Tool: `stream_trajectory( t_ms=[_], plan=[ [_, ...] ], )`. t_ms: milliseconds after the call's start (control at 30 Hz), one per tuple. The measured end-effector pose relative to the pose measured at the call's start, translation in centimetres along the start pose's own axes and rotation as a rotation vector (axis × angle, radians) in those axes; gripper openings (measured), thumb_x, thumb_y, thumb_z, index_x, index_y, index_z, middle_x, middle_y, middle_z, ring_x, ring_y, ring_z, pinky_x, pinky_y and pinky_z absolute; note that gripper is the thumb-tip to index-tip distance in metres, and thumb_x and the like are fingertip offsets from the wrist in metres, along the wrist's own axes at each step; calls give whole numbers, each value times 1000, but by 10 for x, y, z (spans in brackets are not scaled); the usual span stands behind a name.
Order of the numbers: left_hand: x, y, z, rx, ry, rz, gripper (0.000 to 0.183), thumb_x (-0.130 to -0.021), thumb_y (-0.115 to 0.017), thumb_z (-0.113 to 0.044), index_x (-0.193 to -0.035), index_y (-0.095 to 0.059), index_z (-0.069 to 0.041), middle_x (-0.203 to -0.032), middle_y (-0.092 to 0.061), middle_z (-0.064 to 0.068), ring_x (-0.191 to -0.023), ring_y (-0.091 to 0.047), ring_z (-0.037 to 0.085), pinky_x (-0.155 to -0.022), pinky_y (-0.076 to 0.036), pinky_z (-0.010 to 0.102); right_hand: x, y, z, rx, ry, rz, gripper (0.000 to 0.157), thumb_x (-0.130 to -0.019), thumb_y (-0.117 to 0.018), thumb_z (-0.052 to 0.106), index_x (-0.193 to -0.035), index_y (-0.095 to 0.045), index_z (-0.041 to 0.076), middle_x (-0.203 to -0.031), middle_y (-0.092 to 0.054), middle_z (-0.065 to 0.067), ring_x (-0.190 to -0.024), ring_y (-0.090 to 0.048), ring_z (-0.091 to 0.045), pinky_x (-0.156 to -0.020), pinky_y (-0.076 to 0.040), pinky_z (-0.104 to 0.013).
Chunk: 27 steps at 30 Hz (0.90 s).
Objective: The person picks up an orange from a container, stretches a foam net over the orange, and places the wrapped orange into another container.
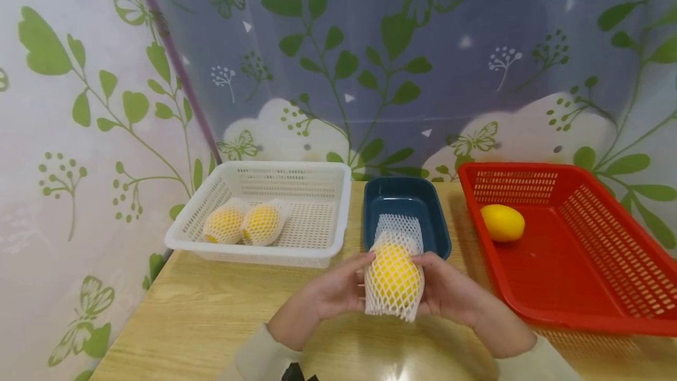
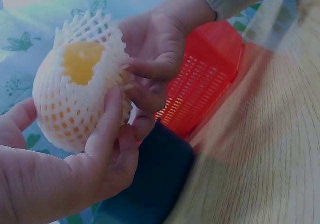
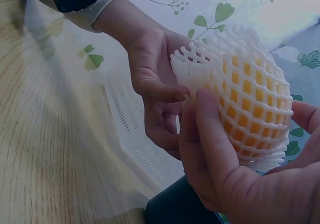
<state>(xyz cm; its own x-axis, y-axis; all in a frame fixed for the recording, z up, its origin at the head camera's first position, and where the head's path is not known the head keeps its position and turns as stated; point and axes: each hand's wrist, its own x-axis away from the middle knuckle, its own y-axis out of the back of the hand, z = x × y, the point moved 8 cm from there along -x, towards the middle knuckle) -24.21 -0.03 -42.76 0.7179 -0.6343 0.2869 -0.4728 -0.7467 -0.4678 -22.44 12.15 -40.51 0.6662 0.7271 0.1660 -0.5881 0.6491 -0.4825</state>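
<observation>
Both hands hold a yellow fruit [image 1: 394, 280] wrapped in a white foam net sleeve [image 1: 411, 308], in front of the dark blue tray. On its left side my left hand [image 1: 338, 291] grips it, thumb on the net. My right hand [image 1: 453, 291] grips the opposite side, its thumb near the upper edge. In the left wrist view, bare yellow skin [image 2: 81, 63] shows through an opening in the net. The right wrist view shows the mesh stretched round the fruit [image 3: 252, 102]. A stretch of white net also overlaps the tray in the head view.
The dark blue tray [image 1: 443, 216] stands at the back middle. To its left, a white basket [image 1: 304, 256] holds two yellow fruits in nets [image 1: 224, 223]. A red basket [image 1: 560, 263] on the right contains one bare yellow fruit [image 1: 502, 223]. A patterned curtain [image 1: 338, 75] hangs behind the wooden table [image 1: 211, 310].
</observation>
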Motion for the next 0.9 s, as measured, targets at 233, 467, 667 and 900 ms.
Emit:
stream_trajectory(
  t_ms=[233, 467, 667, 900],
  plan=[
    [-1, 0, -2, -8, -14, 58, 55, -98, -50, -41, -140, -31, -12, -114, -51, 9, -102, -53, 22, -82, -53, 34, 1, 1, 0, 29, 11, -24, 48, -105, -26, 36, -140, -21, 4, -117, -61, -8, -98, -64, -23, -87, -55, -37],
    [-5, 2, -1, 43, -45, 77, 50, -101, -40, -35, -143, -31, -9, -111, -53, 7, -98, -54, 18, -77, -53, 31, 2, 5, 6, 151, 25, -122, 60, -105, -36, 35, -147, -8, 4, -111, -67, -7, -97, -68, -24, -87, -54, -41],
    [-7, -3, 3, 99, -67, 127, 36, -97, -25, -28, -119, -48, -11, -100, -56, 1, -90, -54, 13, -77, -47, 29, 2, 12, 6, 361, -3, -331, 64, -100, -50, 41, -138, -16, 1, -104, -65, -11, -85, -69, -25, -76, -58, -44],
    [-10, -8, 14, 135, -18, 158, 44, -93, -18, -30, -115, -51, -11, -105, -58, 2, -96, -55, 15, -81, -47, 32, 1, 15, -1, 449, -22, -408, 63, -96, -54, 45, -130, -21, 3, -104, -58, -15, -80, -66, -26, -65, -59, -44]
  ],
)
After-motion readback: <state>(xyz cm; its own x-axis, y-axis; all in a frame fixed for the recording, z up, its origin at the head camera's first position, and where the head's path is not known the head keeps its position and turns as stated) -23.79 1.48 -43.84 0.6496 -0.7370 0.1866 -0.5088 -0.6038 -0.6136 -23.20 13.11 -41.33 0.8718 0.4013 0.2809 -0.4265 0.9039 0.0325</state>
